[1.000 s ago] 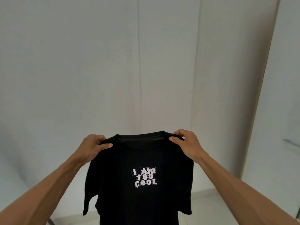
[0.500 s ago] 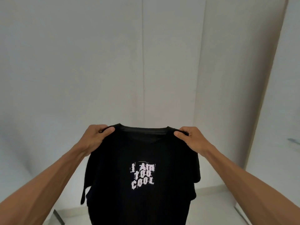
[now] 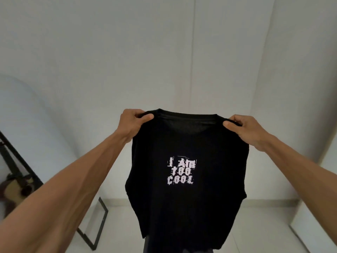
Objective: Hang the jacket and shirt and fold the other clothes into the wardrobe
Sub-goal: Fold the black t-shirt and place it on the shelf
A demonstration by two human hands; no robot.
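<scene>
A black T-shirt (image 3: 187, 207) with white print on the chest hangs in front of me, held up at arm's length. My left hand (image 3: 132, 123) grips its left shoulder seam beside the collar. My right hand (image 3: 242, 128) pinches the right shoulder seam. The shirt hangs flat with its sleeves folded behind, and its hem drops out of the bottom of the view. No wardrobe interior, jacket or hanger is in sight.
White wall panels (image 3: 182, 52) fill the background. A black metal frame (image 3: 98, 225) leans at the lower left, with a guitar (image 3: 16, 190) behind it. Pale floor (image 3: 264, 225) shows below, and a white panel edge (image 3: 310, 234) stands at the right.
The view has swung left, bringing the black frame and guitar into sight. My hands keep the same grip on the shirt's shoulders, and the sleeves have dropped behind the body.
</scene>
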